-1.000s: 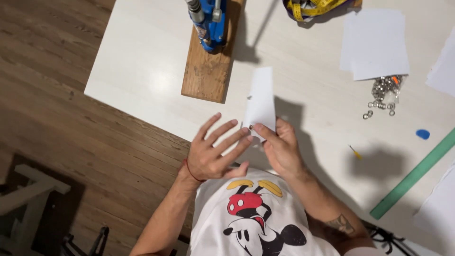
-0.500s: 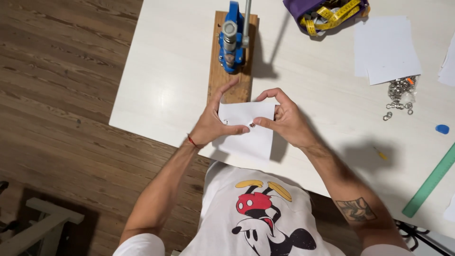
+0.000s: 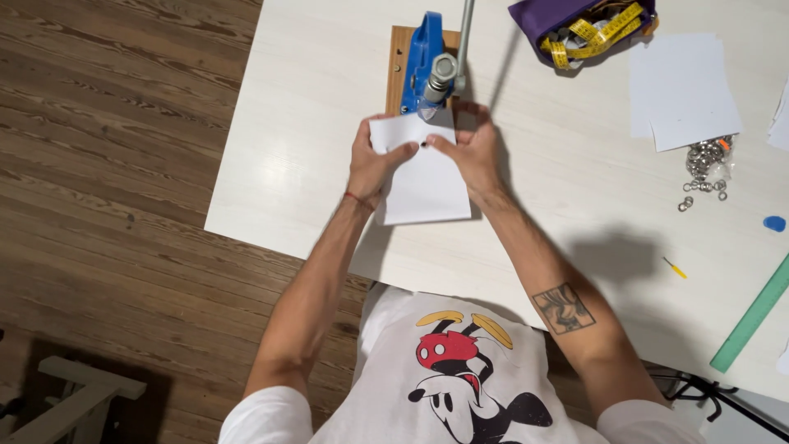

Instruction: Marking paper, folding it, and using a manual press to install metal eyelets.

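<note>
A white sheet of paper point(image 3: 423, 182) lies on the white table point(image 3: 296, 156) with its far edge under the head of a blue hand press point(image 3: 427, 70). The press stands on a wooden base board point(image 3: 398, 62). My left hand point(image 3: 371, 160) grips the sheet's left upper edge, thumb on top. My right hand point(image 3: 470, 148) pinches the sheet's upper right part, close beside the press. A small dark hole or mark shows in the paper between my thumbs.
A purple pouch with a yellow tape measure point(image 3: 588, 29) sits at the back. White sheets point(image 3: 682, 90) lie to the right, with a pile of metal eyelets point(image 3: 703, 164) beside them. A green ruler point(image 3: 752, 316), a blue bit point(image 3: 774, 223) and wood floor point(image 3: 107, 164) show.
Both hands have carried the sheet forward from near the table's front edge to the press. The paper's far edge now lies under the press head.
</note>
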